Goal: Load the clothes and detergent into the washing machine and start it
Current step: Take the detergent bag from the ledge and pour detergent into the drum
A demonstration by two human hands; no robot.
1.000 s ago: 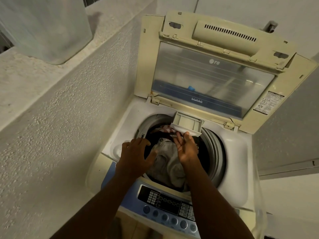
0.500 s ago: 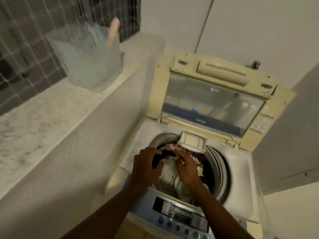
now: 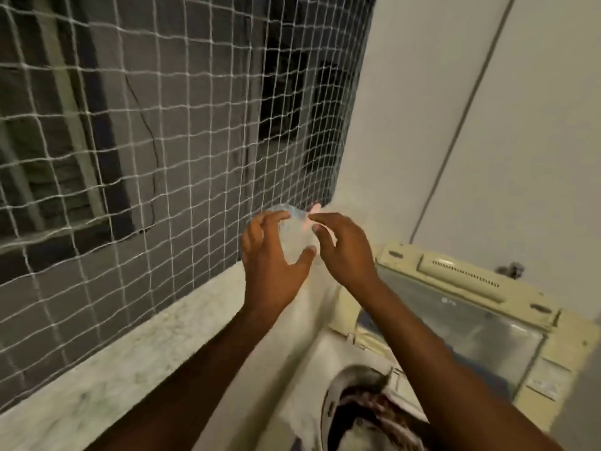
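Note:
A translucent detergent container (image 3: 294, 237) stands on the ledge by the net, blurred, with a pink scoop handle (image 3: 314, 209) sticking out of its top. My left hand (image 3: 271, 258) is spread around the container's left side, fingers apart and thumb under its lower edge. My right hand (image 3: 343, 247) comes in from the right, with index finger and thumb at the pink handle; blur hides whether they pinch it. Lower right is the open washing machine (image 3: 549, 349), with clothes (image 3: 370, 410) in the drum.
A white net (image 3: 162, 125) covers the window opening on the left. A marble ledge (image 3: 107, 372) runs below it, ending at the wall corner. The machine's raised lid (image 3: 461, 281) leans against the white wall on the right.
Both hands left the drum and rose up and left to the container on the ledge. My view swung up and left, so the machine now fills only the lower right.

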